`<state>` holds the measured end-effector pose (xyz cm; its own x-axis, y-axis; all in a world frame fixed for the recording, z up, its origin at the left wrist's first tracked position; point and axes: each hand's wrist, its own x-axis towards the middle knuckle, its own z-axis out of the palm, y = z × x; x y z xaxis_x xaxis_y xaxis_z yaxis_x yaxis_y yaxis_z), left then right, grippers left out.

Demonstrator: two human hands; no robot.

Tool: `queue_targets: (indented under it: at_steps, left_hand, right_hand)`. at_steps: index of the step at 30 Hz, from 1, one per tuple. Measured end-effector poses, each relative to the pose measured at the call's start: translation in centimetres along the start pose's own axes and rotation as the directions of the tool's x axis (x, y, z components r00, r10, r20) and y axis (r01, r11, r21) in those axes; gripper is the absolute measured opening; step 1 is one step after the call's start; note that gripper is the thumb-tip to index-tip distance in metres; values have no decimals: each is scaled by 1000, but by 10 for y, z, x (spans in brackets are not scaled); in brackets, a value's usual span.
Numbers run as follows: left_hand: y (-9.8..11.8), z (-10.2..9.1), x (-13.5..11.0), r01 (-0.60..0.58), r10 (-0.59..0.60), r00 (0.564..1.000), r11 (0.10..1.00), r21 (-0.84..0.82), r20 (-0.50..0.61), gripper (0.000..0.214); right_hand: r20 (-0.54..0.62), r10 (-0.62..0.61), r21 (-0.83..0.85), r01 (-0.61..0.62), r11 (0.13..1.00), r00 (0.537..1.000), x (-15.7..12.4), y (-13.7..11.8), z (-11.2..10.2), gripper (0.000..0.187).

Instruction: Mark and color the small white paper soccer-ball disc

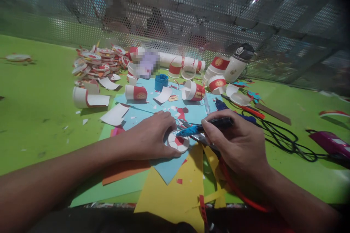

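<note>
My left hand (pixel 157 134) is closed round the edge of a small white paper disc (pixel 171 140), thumb at the near side and fingers at the far side. The disc has a red patch at its middle and thin dark lines running outward. In my right hand (pixel 237 142) is a black marker (pixel 217 124) with a blue-smeared front end, its tip touching or just over the disc's upper part. Below the right hand, metal scissor blades (pixel 201 138) show in part, on blue, yellow (pixel 169 193) and orange paper sheets.
Cut paper cups (pixel 136 93) and white scraps (pixel 115 114) lie around an open blue pot (pixel 161 82). Finished-looking discs (pixel 102 58) are piled back left. A white bottle (pixel 237 63) stands back right. A black cable (pixel 290 142) and magenta glue gun (pixel 330 142) lie right.
</note>
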<state>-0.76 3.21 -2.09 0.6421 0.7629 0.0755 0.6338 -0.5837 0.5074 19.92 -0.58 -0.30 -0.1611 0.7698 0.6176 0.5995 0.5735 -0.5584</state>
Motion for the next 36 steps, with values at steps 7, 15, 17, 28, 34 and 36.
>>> queue_targets:
  at_steps: [7, 15, 17, 28, 34, 36]
  left_hand:
    - [1, 0, 2, -1, 1, 1000, 1000, -8, 0, 36]
    - [1, -1, 0, 6, -6, 1000, 1000, 4, -6, 36]
    - [1, -1, 0, 4, -4, 1000, 1000, 2, -5, 36]
    - [0, 1, 2, -1, 1, 1000, 1000, 7, -10, 36]
    - [1, -1, 1, 17, -17, 1000, 1000, -3, 4, 36]
    - [1, -2, 1, 10, -10, 1000, 1000, -3, 11, 36]
  right_hand:
    - [24, 14, 19, -15, 1000, 1000, 1, 0, 2, 7]
    - [18, 25, 14, -25, 1000, 1000, 1, -2, 2, 5]
    - [27, 16, 13, -16, 1000, 1000, 2, -2, 1, 4]
    - [58, 63, 29, -65, 997, 996, 4, 3, 2, 7]
    - [-70, 104, 89, -98, 991, 992, 5, -3, -3, 8]
    - [-124, 107, 83, -98, 992, 987, 5, -4, -5, 8]
